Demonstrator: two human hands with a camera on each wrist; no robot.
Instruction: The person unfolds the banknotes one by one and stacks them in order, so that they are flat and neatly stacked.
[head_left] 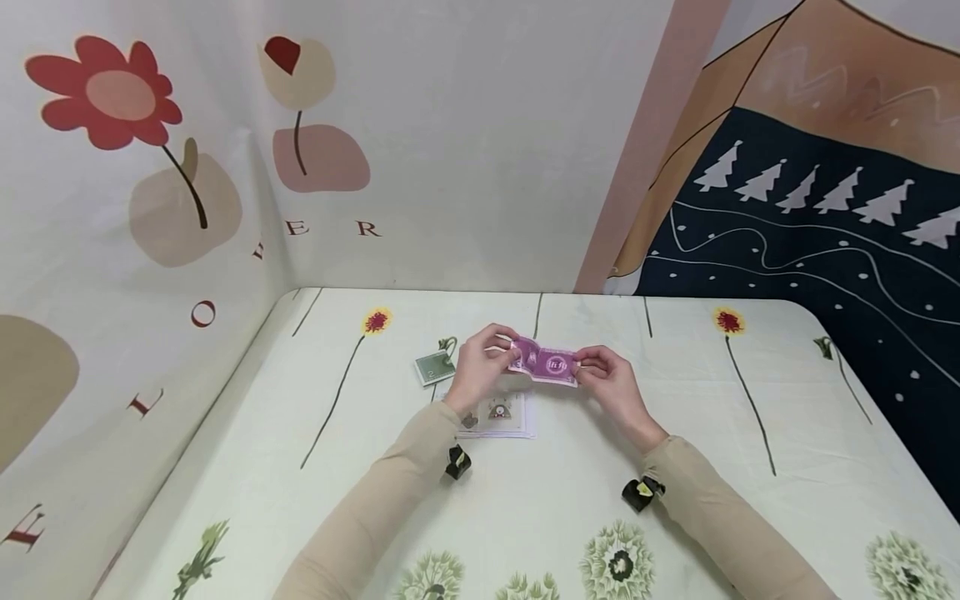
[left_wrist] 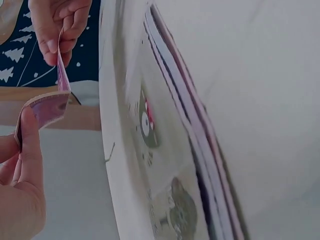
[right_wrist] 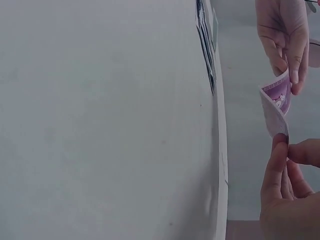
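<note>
A purple play banknote (head_left: 555, 367) is stretched between my two hands above the table, its strip bent into a wave near the left end. My left hand (head_left: 478, 368) pinches the left end between thumb and fingers. At the other end my right hand (head_left: 613, 388) pinches the right edge; the right wrist view shows its thumb and finger on the banknote (right_wrist: 275, 115). Below the left hand lies a layered stack of pale sheets (head_left: 516, 423) with small animal pictures, partly hidden by that hand. Its several layers show along the edge in the left wrist view.
Small green play banknotes (head_left: 433, 368) lie just left of my left hand. A white cloth with printed flowers covers the table (head_left: 555, 483). Printed fabric (head_left: 480, 150) hangs behind and to the left, and dark fabric with white trees (head_left: 810, 242) hangs at the right.
</note>
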